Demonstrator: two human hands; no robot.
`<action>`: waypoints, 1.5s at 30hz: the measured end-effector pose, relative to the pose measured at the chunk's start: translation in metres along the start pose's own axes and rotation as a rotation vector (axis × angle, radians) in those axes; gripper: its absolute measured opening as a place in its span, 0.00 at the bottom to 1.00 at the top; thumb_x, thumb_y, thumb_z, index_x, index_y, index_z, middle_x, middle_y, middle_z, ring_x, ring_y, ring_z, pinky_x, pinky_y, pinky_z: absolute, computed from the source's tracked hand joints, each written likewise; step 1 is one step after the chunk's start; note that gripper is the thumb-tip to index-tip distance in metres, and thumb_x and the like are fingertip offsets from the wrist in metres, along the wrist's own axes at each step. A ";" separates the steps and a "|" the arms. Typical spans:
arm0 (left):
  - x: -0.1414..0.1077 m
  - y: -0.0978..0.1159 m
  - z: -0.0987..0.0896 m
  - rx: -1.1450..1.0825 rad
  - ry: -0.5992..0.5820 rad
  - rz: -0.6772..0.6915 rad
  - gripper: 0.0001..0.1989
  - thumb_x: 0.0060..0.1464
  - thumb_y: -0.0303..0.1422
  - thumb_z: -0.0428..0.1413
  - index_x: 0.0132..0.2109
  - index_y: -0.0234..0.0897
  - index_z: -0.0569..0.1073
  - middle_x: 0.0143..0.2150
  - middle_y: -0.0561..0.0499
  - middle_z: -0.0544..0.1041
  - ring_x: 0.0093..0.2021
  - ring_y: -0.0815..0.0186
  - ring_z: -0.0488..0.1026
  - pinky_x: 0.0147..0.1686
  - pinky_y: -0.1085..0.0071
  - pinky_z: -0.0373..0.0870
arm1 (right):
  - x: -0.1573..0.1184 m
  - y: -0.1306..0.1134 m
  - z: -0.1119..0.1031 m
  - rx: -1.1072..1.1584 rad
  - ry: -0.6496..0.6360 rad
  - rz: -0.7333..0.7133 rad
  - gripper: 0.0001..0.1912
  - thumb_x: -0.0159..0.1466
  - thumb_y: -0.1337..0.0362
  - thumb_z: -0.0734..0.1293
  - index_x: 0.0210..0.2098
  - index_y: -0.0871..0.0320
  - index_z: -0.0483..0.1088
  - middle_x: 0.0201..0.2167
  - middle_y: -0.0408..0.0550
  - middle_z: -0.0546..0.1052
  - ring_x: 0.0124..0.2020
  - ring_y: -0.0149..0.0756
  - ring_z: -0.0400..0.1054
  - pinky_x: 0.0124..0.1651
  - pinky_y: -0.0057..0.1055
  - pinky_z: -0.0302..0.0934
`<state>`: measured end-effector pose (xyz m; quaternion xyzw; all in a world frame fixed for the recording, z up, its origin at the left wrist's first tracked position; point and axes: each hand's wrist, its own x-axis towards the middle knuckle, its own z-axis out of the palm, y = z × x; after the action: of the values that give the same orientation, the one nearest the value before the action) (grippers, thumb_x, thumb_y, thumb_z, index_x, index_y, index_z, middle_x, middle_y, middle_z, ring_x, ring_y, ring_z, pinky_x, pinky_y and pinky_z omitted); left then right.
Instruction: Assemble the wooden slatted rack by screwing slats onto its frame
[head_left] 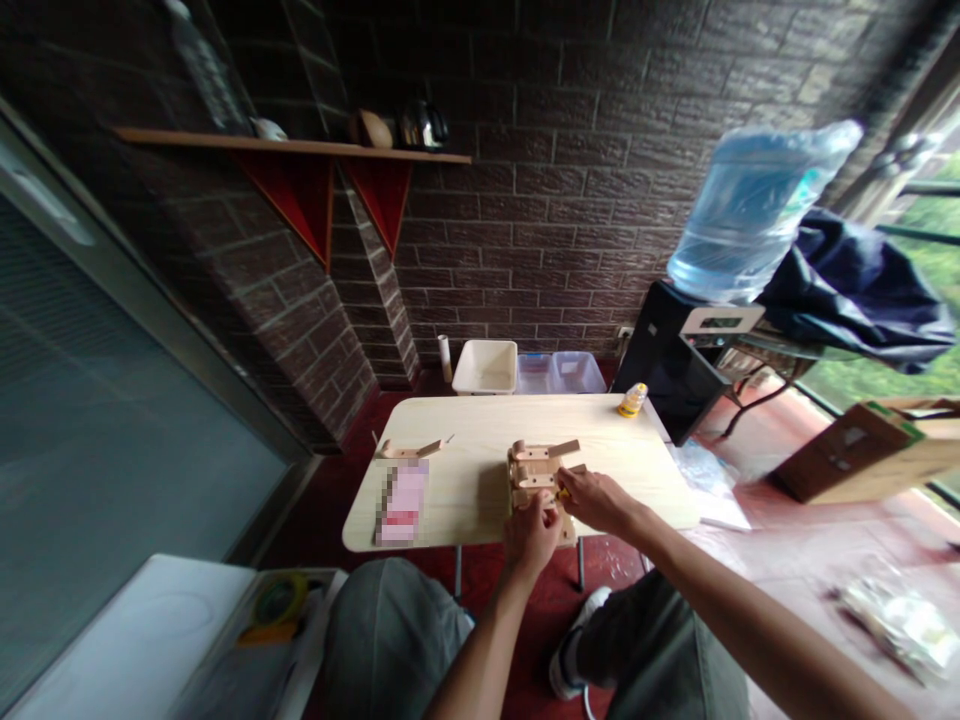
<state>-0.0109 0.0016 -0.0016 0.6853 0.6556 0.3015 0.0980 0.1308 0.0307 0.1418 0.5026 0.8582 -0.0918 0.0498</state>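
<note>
A wooden assembly (534, 468) with rounded pegs and slanted arms lies near the front edge of the pale table (469, 430). My right hand (596, 502) is closed at its right side around a small yellow-handled screwdriver (564, 494), mostly covered by the fingers. At the assembly's near end, my left hand (534, 535) has thumb and fingers pinched together close to the tool's tip. What sits in that pinch is too small to make out.
To the left on the table lie another wooden piece (411, 450) and a blurred pink packet (403, 503). A yellow-capped bottle (633, 400) stands at the far right corner. Behind are a cream bin (485, 368) and clear tubs (577, 373); a water dispenser (667, 350) rises at right.
</note>
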 end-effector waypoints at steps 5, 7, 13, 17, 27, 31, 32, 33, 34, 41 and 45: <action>-0.001 0.001 -0.002 -0.009 -0.018 -0.007 0.17 0.57 0.34 0.56 0.53 0.45 0.74 0.34 0.50 0.82 0.36 0.63 0.79 0.36 0.71 0.69 | -0.005 0.000 -0.002 0.040 0.003 -0.023 0.15 0.67 0.67 0.59 0.53 0.58 0.64 0.43 0.54 0.79 0.42 0.41 0.75 0.38 0.30 0.61; -0.001 0.001 -0.003 -0.021 -0.018 -0.011 0.17 0.57 0.34 0.56 0.54 0.44 0.74 0.35 0.50 0.82 0.37 0.63 0.79 0.36 0.71 0.69 | -0.006 0.001 -0.003 0.041 -0.005 -0.037 0.17 0.66 0.68 0.60 0.55 0.58 0.62 0.44 0.55 0.79 0.43 0.41 0.75 0.39 0.30 0.61; -0.001 0.003 -0.006 -0.032 -0.022 -0.020 0.16 0.58 0.34 0.56 0.53 0.45 0.75 0.33 0.51 0.82 0.35 0.64 0.79 0.35 0.72 0.68 | -0.006 0.002 -0.005 0.006 0.018 -0.052 0.14 0.67 0.69 0.58 0.52 0.57 0.64 0.46 0.54 0.78 0.43 0.41 0.75 0.38 0.30 0.61; 0.000 0.004 -0.007 -0.027 -0.027 -0.021 0.16 0.58 0.34 0.55 0.53 0.45 0.75 0.33 0.51 0.82 0.35 0.63 0.79 0.34 0.72 0.68 | -0.003 0.001 -0.002 -0.017 0.032 -0.048 0.13 0.69 0.68 0.57 0.52 0.58 0.63 0.46 0.55 0.78 0.42 0.41 0.75 0.37 0.31 0.62; 0.000 0.004 -0.007 -0.026 -0.044 -0.029 0.17 0.57 0.34 0.56 0.54 0.44 0.74 0.34 0.50 0.82 0.37 0.62 0.78 0.37 0.70 0.69 | 0.002 0.001 0.007 -0.034 0.004 0.029 0.15 0.70 0.65 0.57 0.55 0.61 0.60 0.40 0.57 0.79 0.40 0.44 0.76 0.38 0.33 0.65; 0.000 0.003 -0.007 -0.031 -0.042 -0.027 0.16 0.57 0.34 0.56 0.53 0.44 0.74 0.33 0.50 0.82 0.36 0.63 0.78 0.37 0.71 0.69 | -0.002 0.000 0.002 -0.032 0.003 -0.006 0.18 0.67 0.67 0.59 0.56 0.60 0.60 0.43 0.57 0.79 0.42 0.43 0.76 0.39 0.32 0.64; 0.000 0.003 -0.007 -0.030 -0.038 -0.027 0.16 0.57 0.34 0.56 0.53 0.44 0.74 0.33 0.50 0.81 0.36 0.63 0.78 0.37 0.71 0.69 | -0.003 0.000 0.001 -0.033 0.005 -0.018 0.18 0.67 0.68 0.60 0.56 0.60 0.61 0.44 0.57 0.79 0.43 0.43 0.76 0.39 0.31 0.64; 0.000 0.003 -0.006 -0.029 -0.035 -0.026 0.16 0.57 0.34 0.56 0.53 0.44 0.75 0.33 0.50 0.81 0.36 0.63 0.78 0.37 0.71 0.69 | -0.004 0.000 0.000 -0.035 0.008 -0.027 0.18 0.66 0.69 0.60 0.56 0.59 0.61 0.44 0.56 0.79 0.43 0.42 0.76 0.39 0.31 0.63; 0.000 0.002 -0.006 -0.028 -0.032 -0.024 0.16 0.57 0.34 0.56 0.53 0.44 0.75 0.33 0.50 0.81 0.36 0.63 0.79 0.37 0.71 0.69 | -0.004 -0.001 -0.001 -0.036 0.011 -0.035 0.18 0.66 0.70 0.60 0.55 0.58 0.62 0.45 0.55 0.79 0.43 0.42 0.76 0.39 0.30 0.63; -0.001 0.001 -0.003 -0.016 -0.010 -0.006 0.16 0.57 0.34 0.55 0.53 0.45 0.74 0.33 0.50 0.81 0.35 0.64 0.78 0.35 0.72 0.69 | -0.002 -0.001 0.001 -0.041 0.011 -0.042 0.15 0.68 0.70 0.57 0.53 0.58 0.62 0.46 0.58 0.78 0.43 0.42 0.75 0.38 0.31 0.63; 0.000 0.001 -0.004 -0.027 -0.035 -0.014 0.16 0.57 0.34 0.55 0.53 0.44 0.75 0.33 0.50 0.81 0.35 0.63 0.78 0.35 0.72 0.68 | 0.001 -0.001 0.002 -0.018 -0.013 -0.016 0.15 0.68 0.70 0.57 0.53 0.59 0.61 0.45 0.58 0.78 0.42 0.42 0.75 0.40 0.32 0.63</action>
<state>-0.0122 0.0004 0.0023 0.6846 0.6544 0.2974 0.1209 0.1290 0.0305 0.1398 0.4947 0.8626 -0.0876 0.0591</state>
